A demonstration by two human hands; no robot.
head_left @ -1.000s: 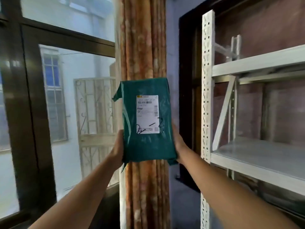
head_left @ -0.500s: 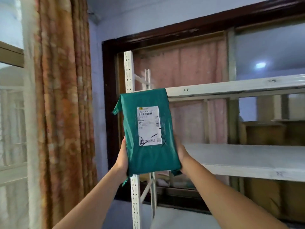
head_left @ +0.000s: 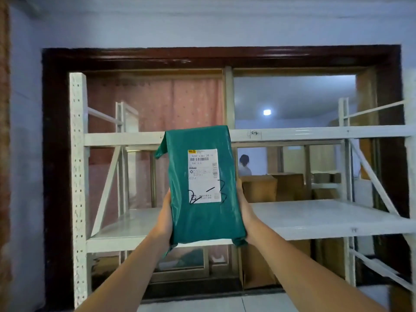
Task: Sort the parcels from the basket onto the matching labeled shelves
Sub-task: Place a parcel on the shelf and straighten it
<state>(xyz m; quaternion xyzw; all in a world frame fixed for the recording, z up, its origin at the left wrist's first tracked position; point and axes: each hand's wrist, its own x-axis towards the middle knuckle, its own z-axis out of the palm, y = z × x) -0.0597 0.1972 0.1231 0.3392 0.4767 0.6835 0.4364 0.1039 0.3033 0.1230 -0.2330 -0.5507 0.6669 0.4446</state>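
I hold a green plastic parcel [head_left: 202,212] upright in front of me, chest high. Its white shipping label [head_left: 203,175] faces me, with "2-3" handwritten in black across the lower half. My left hand [head_left: 165,218] grips the parcel's left edge and my right hand [head_left: 244,209] grips its right edge. Behind the parcel stands a white metal shelf rack [head_left: 77,176]. Its upper beam [head_left: 315,133] carries a small handwritten mark "2-3" [head_left: 254,133] just right of the parcel's top. The middle shelf board [head_left: 326,218] is bare. The basket is out of view.
A dark wooden frame [head_left: 54,154] surrounds the rack, with a pink curtain [head_left: 157,104] behind on the left. Through the opening on the right are brown cardboard boxes [head_left: 286,185] and a person [head_left: 245,165] in the far room. A patterned curtain [head_left: 4,154] hangs at the left edge.
My view has swung right, from the window and curtain to facing the rack head-on. The parcel stays upright in both hands, and the label's "2-3" is now readable.
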